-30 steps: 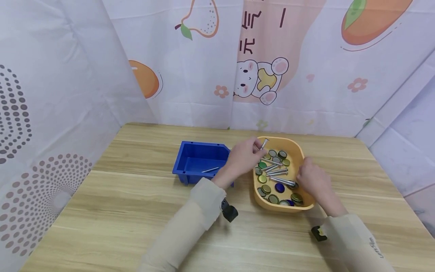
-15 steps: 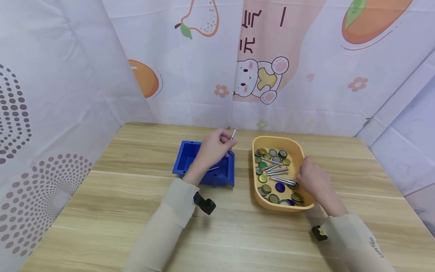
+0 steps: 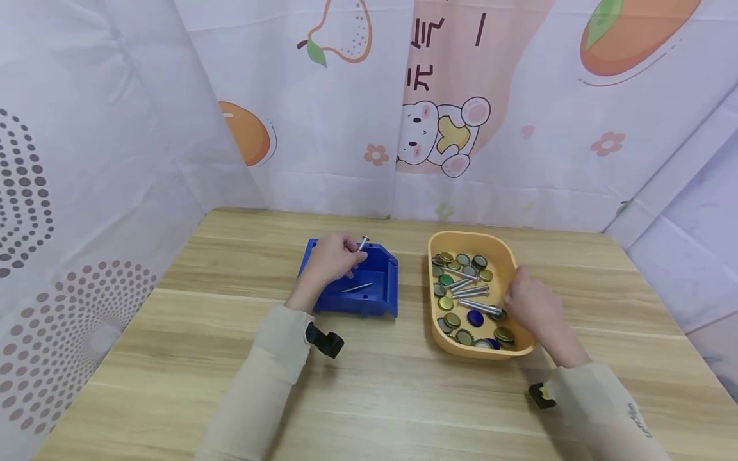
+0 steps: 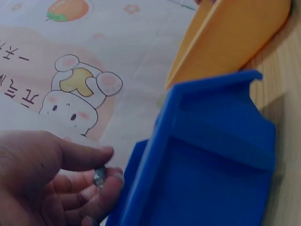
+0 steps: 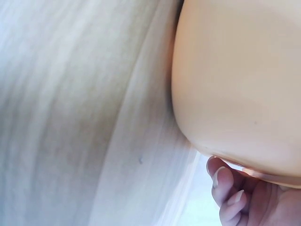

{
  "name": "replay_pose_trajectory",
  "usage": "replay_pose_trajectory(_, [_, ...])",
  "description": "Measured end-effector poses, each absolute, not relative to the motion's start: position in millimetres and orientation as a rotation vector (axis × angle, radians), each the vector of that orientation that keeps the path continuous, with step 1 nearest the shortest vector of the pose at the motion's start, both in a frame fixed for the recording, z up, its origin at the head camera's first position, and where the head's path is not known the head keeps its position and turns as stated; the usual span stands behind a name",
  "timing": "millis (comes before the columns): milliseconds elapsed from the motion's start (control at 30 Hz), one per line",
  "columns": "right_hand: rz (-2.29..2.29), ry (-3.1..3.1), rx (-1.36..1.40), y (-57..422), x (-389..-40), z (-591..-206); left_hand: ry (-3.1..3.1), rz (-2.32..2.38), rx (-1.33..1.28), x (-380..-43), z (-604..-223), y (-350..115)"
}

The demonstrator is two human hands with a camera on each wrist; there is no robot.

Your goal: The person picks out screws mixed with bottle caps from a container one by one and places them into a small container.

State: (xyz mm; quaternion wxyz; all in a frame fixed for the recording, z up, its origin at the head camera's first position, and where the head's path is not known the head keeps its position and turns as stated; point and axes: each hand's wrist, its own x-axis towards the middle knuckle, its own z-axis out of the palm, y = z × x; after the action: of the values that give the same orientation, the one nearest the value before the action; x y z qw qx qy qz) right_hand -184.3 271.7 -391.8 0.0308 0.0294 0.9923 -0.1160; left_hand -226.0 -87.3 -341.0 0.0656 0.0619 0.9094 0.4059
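Observation:
My left hand (image 3: 331,259) pinches a silver bolt (image 3: 362,243) between thumb and fingers, over the blue bin (image 3: 375,306). In the left wrist view one metal end of that bolt (image 4: 99,177) sticks out between the fingertips, beside the bin's blue wall (image 4: 211,141). A single bolt (image 3: 357,287) lies on the bin's floor. My right hand (image 3: 533,304) grips the right rim of the yellow tub (image 3: 503,251); in the right wrist view its curled fingers (image 5: 223,179) are at the tub's edge. Several bolts (image 3: 480,307) lie inside the tub among bottle caps.
Bottle caps (image 3: 464,337) in gold, silver, green and blue are spread across the tub's floor. Both containers stand on a wood-grain table (image 3: 403,397), with a strip of tabletop between them. A printed curtain (image 3: 323,186) hangs behind the table's far edge.
My left hand has moved left from over the yellow tub to over the blue bin, carrying the bolt. My right hand stays on the tub's rim.

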Motion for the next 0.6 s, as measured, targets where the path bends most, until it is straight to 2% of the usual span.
replay_pose_trajectory(367, [-0.357,3.078,0.08,272.2,-185.0,-393.5,2.932,0.659,0.069,-224.2,-343.7,-90.3])
replay_pose_trajectory(600, [-0.344,3.081,0.085,271.8,-184.7,-393.8,2.952,0.628,0.042,-224.4,-343.3,-86.0])
